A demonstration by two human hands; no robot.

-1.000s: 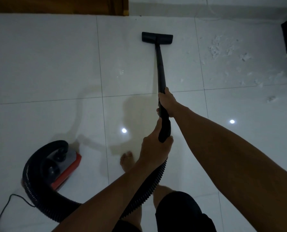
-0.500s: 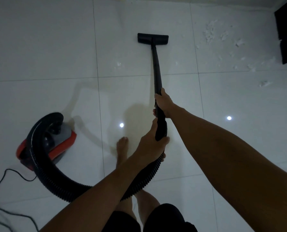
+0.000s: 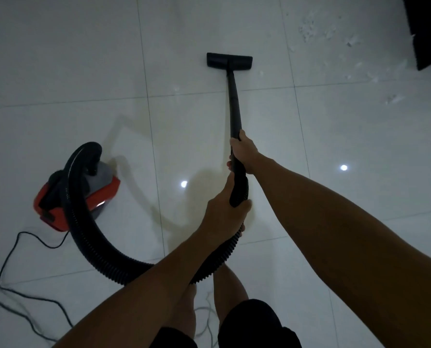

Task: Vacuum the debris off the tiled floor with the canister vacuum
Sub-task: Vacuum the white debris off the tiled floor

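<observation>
Plenty of open tile (image 3: 83, 59) ahead & left of the floor head (image 3: 229, 62). Dark block (image 3: 427, 28) sits far right, just past the debris (image 3: 335, 38). Near left is crowded w/ canister (image 3: 78, 197), hose loop (image 3: 103, 257), and cord (image 3: 16, 292) trailing on the floor.

The floor (image 3: 83, 59) was glossy white tile crossed by thin grey grout lines, with two bright white light spots reflected on it. The wand (image 3: 235, 109) and floor head (image 3: 229, 62) were plain black. The ribbed hose (image 3: 88, 237) was black too. The canister (image 3: 78, 197) at near left was red with a grey top and black trim. White debris (image 3: 335, 38) speckled the far right tiles. The cord (image 3: 8, 262) was black, the shorts (image 3: 254, 325) black.
</observation>
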